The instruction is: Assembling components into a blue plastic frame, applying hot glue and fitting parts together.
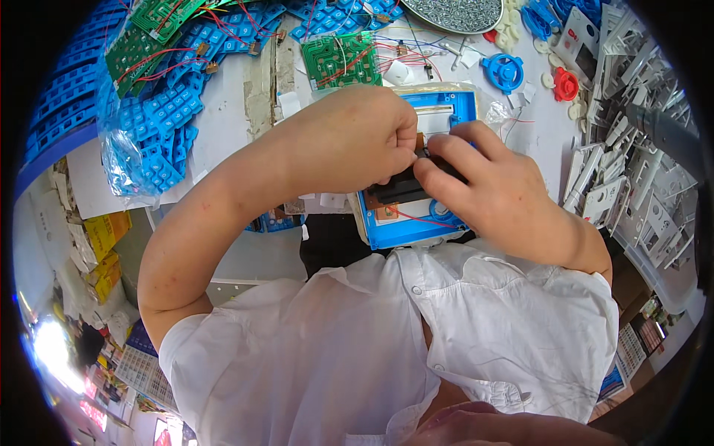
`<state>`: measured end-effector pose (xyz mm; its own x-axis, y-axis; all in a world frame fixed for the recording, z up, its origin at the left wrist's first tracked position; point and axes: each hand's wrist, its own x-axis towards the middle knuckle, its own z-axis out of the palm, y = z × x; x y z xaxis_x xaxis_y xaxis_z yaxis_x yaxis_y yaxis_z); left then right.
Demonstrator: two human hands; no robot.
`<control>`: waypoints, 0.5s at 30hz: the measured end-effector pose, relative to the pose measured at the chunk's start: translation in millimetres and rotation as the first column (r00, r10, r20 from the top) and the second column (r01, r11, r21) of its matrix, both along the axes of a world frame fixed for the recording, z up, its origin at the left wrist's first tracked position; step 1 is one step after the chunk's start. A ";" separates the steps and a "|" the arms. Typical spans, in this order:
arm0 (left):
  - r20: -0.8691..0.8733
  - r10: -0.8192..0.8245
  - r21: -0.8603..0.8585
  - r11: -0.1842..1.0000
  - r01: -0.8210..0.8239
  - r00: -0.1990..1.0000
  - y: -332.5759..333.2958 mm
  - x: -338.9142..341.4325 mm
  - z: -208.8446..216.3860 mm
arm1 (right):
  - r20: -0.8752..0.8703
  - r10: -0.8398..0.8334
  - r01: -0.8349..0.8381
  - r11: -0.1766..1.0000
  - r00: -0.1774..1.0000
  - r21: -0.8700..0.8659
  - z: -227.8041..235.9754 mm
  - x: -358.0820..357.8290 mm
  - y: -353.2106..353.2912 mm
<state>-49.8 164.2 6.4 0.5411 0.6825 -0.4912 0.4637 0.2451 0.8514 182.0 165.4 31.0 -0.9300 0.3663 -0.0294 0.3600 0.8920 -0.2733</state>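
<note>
A blue plastic casing (466, 111), shaped like a shallow tray, lies on the table edge in front of me. Inside it is a black box-shaped part (405, 192), partly covered by my fingers. My left hand (375, 137) is closed in a pinch over the casing; what its fingertips hold is hidden. From the other side, my right hand (487, 175) bends its thumb and fingers onto the black part, close to the left fingertips. A red wire (420, 217) runs across the near part of the casing. Clear plastic film shows around the casing's rim.
Green circuit boards (341, 61) with wires lie beyond my left forearm. Blue keypad pieces (160, 123) are heaped at left. A round tray of small metal screws (457, 11) stands at the back. Blue (503, 73) and red (565, 85) plastic rings lie near white plastic parts (606, 167) piled at right.
</note>
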 end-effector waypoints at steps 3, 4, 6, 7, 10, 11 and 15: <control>-0.040 -0.024 0.212 0.977 0.031 0.999 -3.2 2.5 0.0 | 0.013 -0.031 0.029 0.992 0.999 0.125 6.5 -5.0 -8.9; -0.063 -0.031 0.288 0.956 0.048 0.998 -5.7 3.3 -3.5 | 0.010 -0.047 0.045 0.986 0.999 0.159 8.5 -6.6 -10.8; -0.081 -0.028 0.347 0.936 0.055 0.996 -7.6 3.7 -5.3 | 0.076 -0.037 0.028 0.993 0.996 0.113 12.5 -6.0 -12.4; -0.075 -0.020 0.332 0.942 0.044 0.997 -8.0 3.5 -4.9 | 0.109 -0.031 0.021 0.996 0.994 0.091 14.0 -5.8 -13.0; -0.058 0.006 0.223 0.975 0.007 0.998 -7.3 2.0 -0.7 | 0.009 -0.083 0.084 0.990 0.996 -0.114 7.8 1.5 -5.7; -0.053 0.016 0.174 0.985 -0.006 0.998 -7.1 1.3 1.5 | -0.051 -0.100 0.092 0.987 0.994 -0.134 6.2 3.4 -3.4; 0.034 0.104 0.156 0.982 -0.108 0.994 -10.7 -2.7 4.6 | -0.201 -0.196 0.144 0.959 0.960 -0.246 4.0 13.8 -2.9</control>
